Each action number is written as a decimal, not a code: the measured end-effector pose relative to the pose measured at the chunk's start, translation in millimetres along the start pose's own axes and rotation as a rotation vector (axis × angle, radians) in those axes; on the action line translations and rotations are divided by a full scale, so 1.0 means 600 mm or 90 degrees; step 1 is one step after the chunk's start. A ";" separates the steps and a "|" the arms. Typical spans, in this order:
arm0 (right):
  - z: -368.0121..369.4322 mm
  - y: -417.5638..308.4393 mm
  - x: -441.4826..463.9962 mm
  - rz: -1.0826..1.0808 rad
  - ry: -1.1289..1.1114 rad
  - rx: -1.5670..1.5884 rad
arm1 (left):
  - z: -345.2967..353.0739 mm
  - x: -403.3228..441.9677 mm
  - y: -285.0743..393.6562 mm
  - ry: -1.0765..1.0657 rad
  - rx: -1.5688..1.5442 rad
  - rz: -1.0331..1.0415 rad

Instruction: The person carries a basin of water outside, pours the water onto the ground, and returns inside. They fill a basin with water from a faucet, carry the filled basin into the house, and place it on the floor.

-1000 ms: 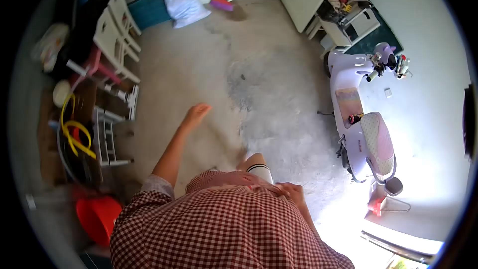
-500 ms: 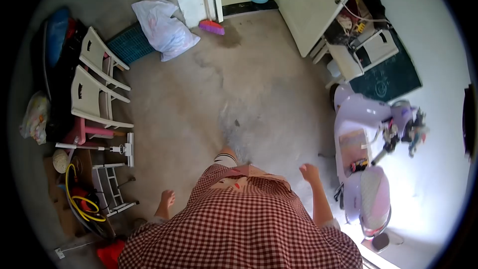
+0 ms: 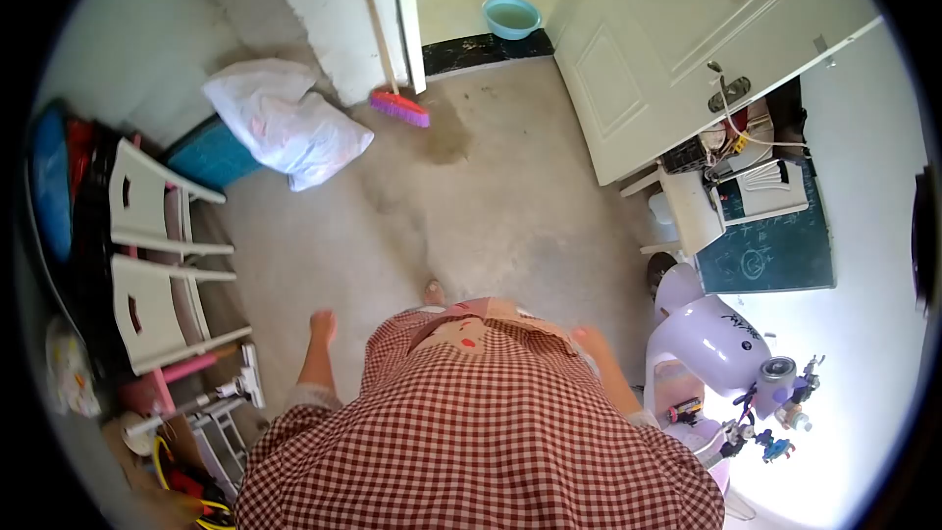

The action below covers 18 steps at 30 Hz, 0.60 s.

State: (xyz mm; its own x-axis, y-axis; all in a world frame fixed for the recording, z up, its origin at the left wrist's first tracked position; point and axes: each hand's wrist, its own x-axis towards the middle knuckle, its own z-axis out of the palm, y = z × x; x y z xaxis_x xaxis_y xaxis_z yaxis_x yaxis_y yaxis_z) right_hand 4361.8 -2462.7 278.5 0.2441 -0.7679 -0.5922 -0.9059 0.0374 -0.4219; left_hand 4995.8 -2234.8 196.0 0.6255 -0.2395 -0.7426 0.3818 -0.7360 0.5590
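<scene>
My left hand [image 3: 323,324] hangs beside the checked garment on the left, over the bare floor; it is small and blurred, and its fingers cannot be made out clearly. On the other side my right hand [image 3: 586,338] is near the garment's edge, also blurred. No object shows in either hand. The red-and-white checked garment [image 3: 471,422] covers my body, with a pink pocket-like patch at its front. One foot [image 3: 434,292] shows just beyond the hem.
White chairs [image 3: 147,304] line the left side. A stuffed white bag [image 3: 285,123], a broom [image 3: 397,108] and a blue basin [image 3: 511,17] are ahead. An open door [image 3: 677,49], a chalkboard [image 3: 770,245] and a lilac scooter [image 3: 706,344] stand on the right.
The doorway, broom, bag and basin appear nearer and lower in view. The scooter and chairs have shifted downward. My left hand has swung forward, while my right hand has moved closer to the garment.
</scene>
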 end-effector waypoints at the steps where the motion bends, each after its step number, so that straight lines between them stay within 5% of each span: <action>1: 0.035 0.076 0.010 -0.057 0.051 0.012 | 0.068 0.045 0.131 -0.048 0.047 0.096; 4: -0.025 0.067 -0.011 0.287 -0.018 0.098 | 0.260 0.040 0.494 -0.205 -0.064 0.276; 6: 0.149 0.329 0.041 0.198 -0.112 -0.195 | 0.382 0.028 0.674 -0.241 -0.043 0.353; 9: 0.040 0.206 0.118 0.379 -0.209 -0.022 | 0.550 0.096 0.832 -0.306 -0.030 0.416; 13: -0.145 0.115 0.387 0.403 -0.165 0.058 | 0.689 0.248 0.868 -0.298 0.172 0.539; 15: -0.274 0.065 0.549 0.382 -0.105 0.053 | 0.677 0.263 0.875 -0.274 0.342 0.350; 18: -0.581 -0.126 0.783 0.307 0.211 0.237 | 0.590 0.321 0.866 -0.296 0.511 0.164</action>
State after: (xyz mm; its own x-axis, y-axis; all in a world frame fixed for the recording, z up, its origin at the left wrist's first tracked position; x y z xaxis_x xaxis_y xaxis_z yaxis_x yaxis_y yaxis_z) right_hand 4424.2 -3049.3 271.5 -0.3280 -0.7636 -0.5561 -0.6934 0.5944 -0.4073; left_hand 5073.6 -2887.8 213.1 0.2274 -0.5547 -0.8004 -0.4174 -0.7981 0.4346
